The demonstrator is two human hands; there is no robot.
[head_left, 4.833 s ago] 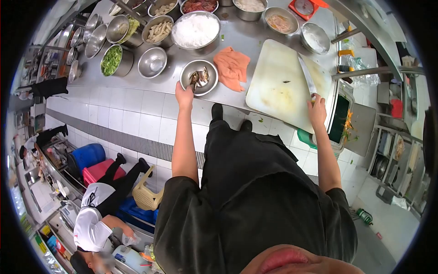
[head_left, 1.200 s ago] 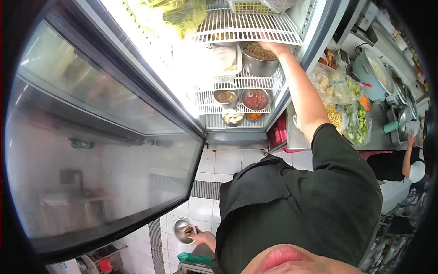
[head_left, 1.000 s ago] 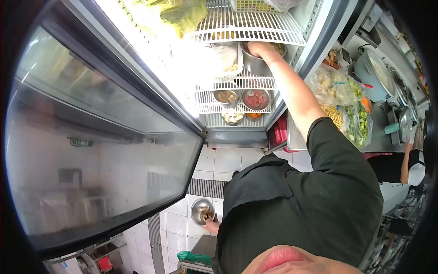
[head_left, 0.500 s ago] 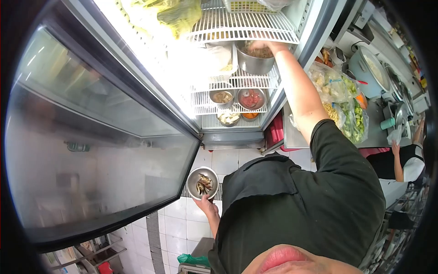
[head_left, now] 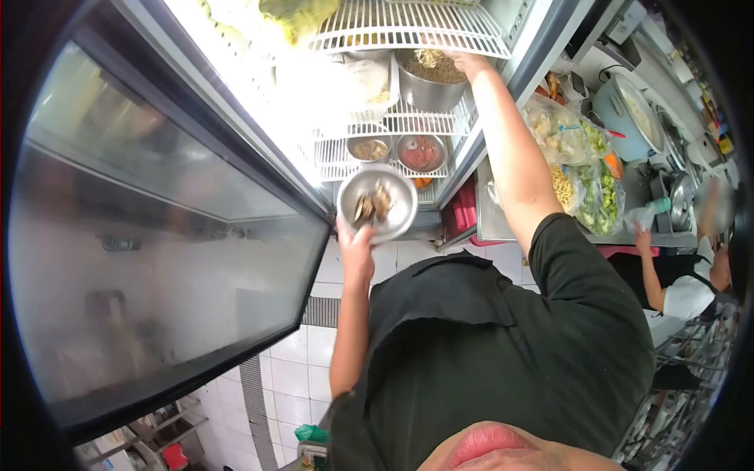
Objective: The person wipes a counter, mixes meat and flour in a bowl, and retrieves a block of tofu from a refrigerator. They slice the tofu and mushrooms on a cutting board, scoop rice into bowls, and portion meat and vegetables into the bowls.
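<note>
Below the fridge (head_left: 542, 63) shelves, the left hand (head_left: 357, 250) pinches the near rim of a steel bowl (head_left: 399, 196), thumb over the edge, probably to keep it tipped no more than the loose brown pieces (head_left: 373, 204) allow. The right hand (head_left: 470, 64) reaches inside the fridge, at the rim of a deep steel pot (head_left: 430, 93) of thin strands; a paler clump shows beside it, but wire bars and glare cover the fingertips, so I cannot tell whether they pinch it. The pot's high sides likely keep the strands together. Lower in the fridge sit bowls of red pieces (head_left: 422, 153) and pale pieces. The glass door (head_left: 181, 235) stands open, giving the arm room. On the counter right of the fridge lie bagged greens (head_left: 601, 200); beyond, a co-worker (head_left: 683, 302).
</note>
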